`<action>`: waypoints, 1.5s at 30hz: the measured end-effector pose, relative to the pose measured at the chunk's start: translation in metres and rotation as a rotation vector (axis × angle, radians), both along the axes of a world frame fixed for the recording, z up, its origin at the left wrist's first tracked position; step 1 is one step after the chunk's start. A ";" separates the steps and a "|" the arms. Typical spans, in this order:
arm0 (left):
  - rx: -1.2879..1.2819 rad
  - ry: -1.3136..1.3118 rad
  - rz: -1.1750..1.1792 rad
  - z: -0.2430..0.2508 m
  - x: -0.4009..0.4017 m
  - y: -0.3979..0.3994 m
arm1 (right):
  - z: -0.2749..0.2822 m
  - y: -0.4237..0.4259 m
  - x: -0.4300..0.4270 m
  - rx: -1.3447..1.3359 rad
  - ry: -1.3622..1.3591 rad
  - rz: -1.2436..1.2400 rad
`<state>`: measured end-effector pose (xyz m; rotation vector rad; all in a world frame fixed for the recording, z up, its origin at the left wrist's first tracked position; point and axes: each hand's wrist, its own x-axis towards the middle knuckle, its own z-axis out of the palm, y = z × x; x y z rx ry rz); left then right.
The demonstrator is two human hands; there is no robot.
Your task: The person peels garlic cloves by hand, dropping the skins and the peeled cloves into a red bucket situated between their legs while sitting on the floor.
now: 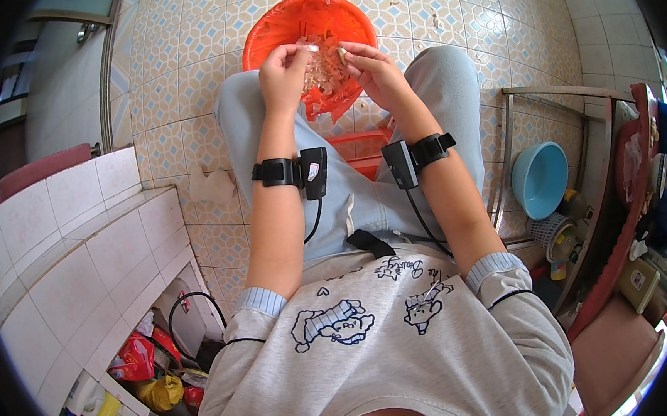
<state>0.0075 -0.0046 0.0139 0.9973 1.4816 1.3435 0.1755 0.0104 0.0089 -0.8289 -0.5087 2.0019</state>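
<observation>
Both hands are held over a red-orange bin (253,37) lined with a red plastic bag, between my knees. Inside lie pale papery skins (324,76), which look like garlic peel. My left hand (284,69) pinches a small shiny whitish piece (312,48) between thumb and fingers; it could be a peeled clove or a bit of skin. Across from it, my right hand (375,69) grips what looks like a garlic clove (342,55) at its fingertips. A narrow gap separates the two hands. Fingers partly hide both pieces.
Pale scraps (436,21) dot the patterned tile floor (202,72). To the right, a metal-framed table (563,91) has a blue basin (540,179) and grey basket (550,230) beneath. A tiled ledge (102,224) runs along the left, with bags (160,391) below. Cables run from black wrist-strapped boxes (315,173).
</observation>
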 end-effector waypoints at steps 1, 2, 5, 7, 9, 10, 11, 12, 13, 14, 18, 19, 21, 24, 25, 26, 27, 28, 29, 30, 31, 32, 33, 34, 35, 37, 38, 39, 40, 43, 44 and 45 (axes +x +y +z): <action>0.015 0.061 -0.013 -0.004 0.000 0.001 | 0.001 -0.001 -0.001 -0.003 0.006 -0.011; 0.031 0.122 -0.026 -0.008 -0.002 0.001 | 0.001 -0.001 -0.002 -0.003 0.007 -0.008; 0.009 0.106 -0.075 -0.002 0.005 0.001 | -0.003 0.000 0.001 0.007 0.032 0.012; 0.045 0.079 -0.116 -0.001 0.008 0.001 | -0.004 0.000 0.000 0.008 0.049 0.002; 0.080 0.052 -0.158 -0.002 0.008 0.001 | -0.004 0.000 0.000 0.017 0.051 0.010; 0.111 0.070 -0.206 -0.004 0.008 0.001 | -0.003 -0.001 0.000 0.026 0.054 0.017; 0.141 0.088 -0.255 -0.006 0.007 0.001 | -0.003 -0.001 -0.001 0.025 0.054 0.018; 0.140 0.087 -0.255 -0.005 0.007 0.001 | -0.002 -0.001 -0.002 0.020 0.037 0.011; 0.129 0.101 -0.265 -0.004 0.008 0.000 | -0.001 -0.001 -0.002 0.014 0.020 0.004; 0.119 0.114 -0.276 -0.004 0.008 -0.001 | -0.001 -0.001 -0.002 0.013 0.020 0.005; 0.099 0.186 -0.268 0.002 0.010 -0.003 | -0.006 0.000 -0.001 0.045 0.003 0.038; 0.097 0.221 -0.257 0.002 0.010 -0.003 | -0.008 0.000 -0.001 0.057 -0.006 0.035; 0.095 0.255 -0.247 0.002 0.011 -0.004 | -0.011 0.000 -0.002 0.074 -0.020 0.036; 0.088 0.322 -0.209 0.001 0.012 -0.004 | -0.013 -0.002 -0.004 0.123 -0.076 0.043; 0.113 0.353 -0.184 0.001 0.013 -0.004 | -0.013 -0.002 -0.004 0.155 -0.118 0.049; 0.137 0.383 -0.158 0.001 0.014 -0.004 | -0.013 -0.002 -0.005 0.155 -0.118 0.049; 0.137 0.383 -0.158 0.001 0.014 -0.004 | -0.013 -0.003 -0.005 0.205 -0.158 0.059; 0.154 0.398 -0.160 0.000 0.014 -0.004 | -0.013 -0.003 -0.005 0.256 -0.197 0.069; 0.171 0.413 -0.161 0.000 0.014 -0.004 | -0.012 -0.003 -0.005 0.256 -0.198 0.068; 0.170 0.414 -0.160 0.002 0.014 -0.005 | -0.009 -0.004 -0.005 0.224 -0.188 0.069; 0.154 0.415 -0.174 0.004 0.014 -0.006 | -0.005 -0.005 -0.006 0.193 -0.177 0.070; 0.138 0.416 -0.188 0.005 0.014 -0.006 | -0.003 -0.005 -0.006 0.192 -0.177 0.071; 0.137 0.416 -0.188 0.006 0.014 -0.006 | -0.001 -0.005 -0.006 0.152 -0.186 0.083; 0.138 0.430 -0.177 0.006 0.014 -0.007 | 0.000 -0.005 -0.005 0.112 -0.195 0.095; 0.139 0.444 -0.166 0.007 0.013 -0.007 | 0.000 -0.004 -0.005 0.112 -0.195 0.096; 0.128 0.446 -0.160 0.006 0.014 -0.006 | -0.002 -0.003 -0.002 0.079 -0.229 0.112; 0.117 0.449 -0.153 0.006 0.015 -0.006 | -0.003 -0.002 -0.002 0.078 -0.229 0.112; 0.116 0.449 -0.153 0.007 0.015 -0.006 | -0.003 -0.002 -0.002 0.081 -0.237 0.118; 0.090 0.483 -0.165 0.008 0.015 -0.007 | -0.003 -0.002 -0.002 0.084 -0.245 0.124; 0.097 0.513 -0.171 0.007 0.014 -0.008 | 0.000 -0.002 -0.003 0.152 -0.295 0.117; 0.130 0.508 -0.166 0.007 0.014 -0.008 | -0.001 -0.001 -0.003 0.151 -0.295 0.117; 0.129 0.507 -0.168 0.007 0.015 -0.008 | -0.002 -0.001 -0.002 0.203 -0.328 0.110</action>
